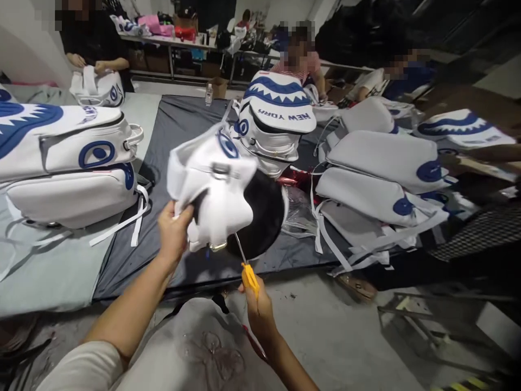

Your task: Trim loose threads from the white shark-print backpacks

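A white backpack with a blue eye patch and straps is held up over the dark table cover. My left hand is closed on its left edge. The bag hangs open, and its black inside faces me at the right. My right hand is closed around a tool with an orange handle and a thin metal shaft. The shaft's tip reaches the bag's lower edge by the black opening; whether it touches is unclear.
White backpacks are stacked at left, more behind the held one, and a pile at right with loose straps. A clear plastic bag lies between. A bottle stands at the far edge. Several people work across the table.
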